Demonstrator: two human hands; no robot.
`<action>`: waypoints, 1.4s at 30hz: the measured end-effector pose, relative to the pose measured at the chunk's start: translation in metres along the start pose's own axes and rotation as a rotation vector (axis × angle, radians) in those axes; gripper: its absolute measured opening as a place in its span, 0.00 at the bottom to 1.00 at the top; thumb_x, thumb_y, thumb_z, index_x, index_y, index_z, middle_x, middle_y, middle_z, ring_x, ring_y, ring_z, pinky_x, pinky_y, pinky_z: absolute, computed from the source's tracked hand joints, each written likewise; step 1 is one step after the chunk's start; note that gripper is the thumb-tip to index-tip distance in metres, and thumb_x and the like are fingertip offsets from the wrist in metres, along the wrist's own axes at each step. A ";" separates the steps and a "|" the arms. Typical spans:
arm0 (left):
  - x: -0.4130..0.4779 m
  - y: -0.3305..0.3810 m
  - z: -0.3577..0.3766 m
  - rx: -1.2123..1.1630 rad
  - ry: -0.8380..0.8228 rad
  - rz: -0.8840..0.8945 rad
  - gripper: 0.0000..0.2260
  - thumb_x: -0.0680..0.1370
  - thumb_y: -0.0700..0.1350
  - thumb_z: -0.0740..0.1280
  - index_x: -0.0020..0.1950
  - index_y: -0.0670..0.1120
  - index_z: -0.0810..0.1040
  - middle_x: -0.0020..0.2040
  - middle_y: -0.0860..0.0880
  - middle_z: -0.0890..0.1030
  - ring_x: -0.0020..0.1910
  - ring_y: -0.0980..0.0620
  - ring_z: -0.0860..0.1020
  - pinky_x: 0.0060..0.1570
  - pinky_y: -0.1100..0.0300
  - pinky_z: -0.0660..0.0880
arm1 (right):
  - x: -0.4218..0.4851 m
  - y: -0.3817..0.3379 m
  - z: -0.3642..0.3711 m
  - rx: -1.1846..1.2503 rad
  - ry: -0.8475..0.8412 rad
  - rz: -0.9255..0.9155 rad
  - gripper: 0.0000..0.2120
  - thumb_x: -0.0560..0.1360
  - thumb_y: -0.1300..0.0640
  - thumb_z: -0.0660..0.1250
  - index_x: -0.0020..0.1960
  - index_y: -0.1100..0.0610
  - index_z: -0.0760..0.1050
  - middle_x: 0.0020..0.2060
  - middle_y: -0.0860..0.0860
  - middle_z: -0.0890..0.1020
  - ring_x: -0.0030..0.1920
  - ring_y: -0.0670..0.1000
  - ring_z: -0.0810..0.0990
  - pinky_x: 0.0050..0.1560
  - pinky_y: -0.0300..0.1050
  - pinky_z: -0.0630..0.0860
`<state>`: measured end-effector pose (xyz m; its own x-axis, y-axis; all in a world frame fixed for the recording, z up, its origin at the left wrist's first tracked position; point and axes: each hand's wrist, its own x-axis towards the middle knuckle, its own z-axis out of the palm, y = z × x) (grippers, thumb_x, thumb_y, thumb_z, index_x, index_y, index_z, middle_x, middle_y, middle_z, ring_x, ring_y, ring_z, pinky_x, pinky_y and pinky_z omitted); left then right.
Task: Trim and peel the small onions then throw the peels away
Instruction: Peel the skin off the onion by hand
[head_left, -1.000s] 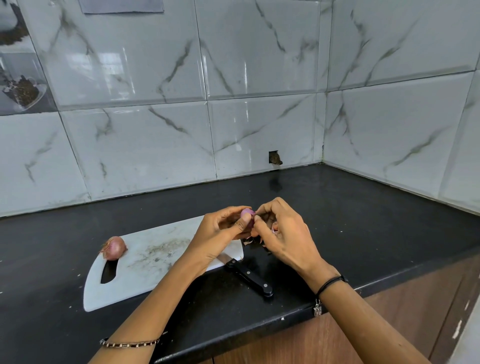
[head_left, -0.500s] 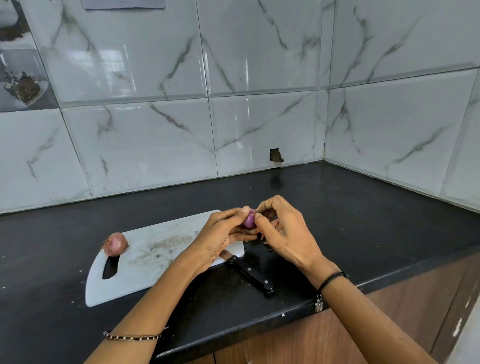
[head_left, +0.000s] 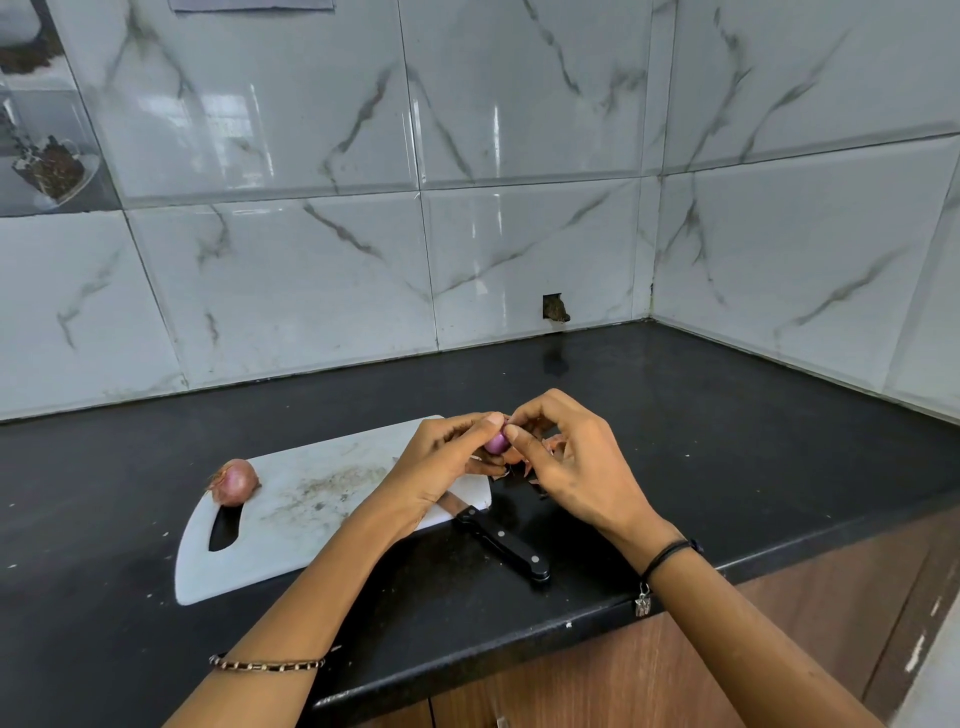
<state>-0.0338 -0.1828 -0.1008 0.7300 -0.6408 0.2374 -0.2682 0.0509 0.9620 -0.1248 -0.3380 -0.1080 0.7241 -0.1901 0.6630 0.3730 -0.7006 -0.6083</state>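
1. Head view: the left hand (head_left: 441, 462) grips a small purple onion (head_left: 496, 442) in curled fingers, just above the right end of the board (head_left: 311, 499).
2. The right hand (head_left: 576, 467) is closed too, its thumb and forefinger pinching the onion's top. Whether they grip skin or flesh cannot be told.
3. Peels (head_left: 555, 443) lie under the hands, mostly hidden by the right fingers.
4. A second onion (head_left: 234, 480), unpeeled, sits on the board's left end, just above its handle slot.
5. The knife (head_left: 501, 543) lies between the forearms. Its blade is on the board and partly covered by the left hand, and its black handle is on the counter (head_left: 727, 441).
6. Marbled tiles (head_left: 311, 260) back the counter, and one has a small hole (head_left: 556, 309) near the corner.
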 end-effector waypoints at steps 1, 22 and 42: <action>0.000 0.000 0.001 -0.016 0.011 -0.008 0.11 0.82 0.51 0.68 0.55 0.47 0.87 0.49 0.42 0.87 0.51 0.43 0.86 0.60 0.36 0.78 | 0.000 0.001 0.001 -0.012 -0.010 -0.004 0.01 0.79 0.57 0.70 0.49 0.52 0.81 0.46 0.43 0.80 0.47 0.46 0.80 0.47 0.38 0.77; 0.000 0.005 0.003 -0.083 0.060 -0.158 0.20 0.82 0.54 0.66 0.43 0.38 0.82 0.42 0.37 0.82 0.44 0.45 0.82 0.23 0.64 0.75 | -0.001 -0.002 0.001 0.020 -0.093 -0.118 0.06 0.81 0.62 0.67 0.50 0.52 0.77 0.47 0.42 0.78 0.45 0.49 0.78 0.43 0.35 0.72; 0.009 0.003 0.003 -0.257 0.148 -0.245 0.19 0.81 0.51 0.67 0.50 0.33 0.81 0.36 0.38 0.80 0.29 0.52 0.75 0.30 0.62 0.76 | 0.000 0.005 0.004 0.099 -0.125 0.041 0.02 0.83 0.60 0.64 0.53 0.54 0.74 0.45 0.48 0.81 0.45 0.46 0.81 0.41 0.34 0.75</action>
<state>-0.0302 -0.1902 -0.0959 0.8409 -0.5411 -0.0045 0.0778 0.1126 0.9906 -0.1209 -0.3385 -0.1127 0.8041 -0.1260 0.5810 0.3925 -0.6215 -0.6780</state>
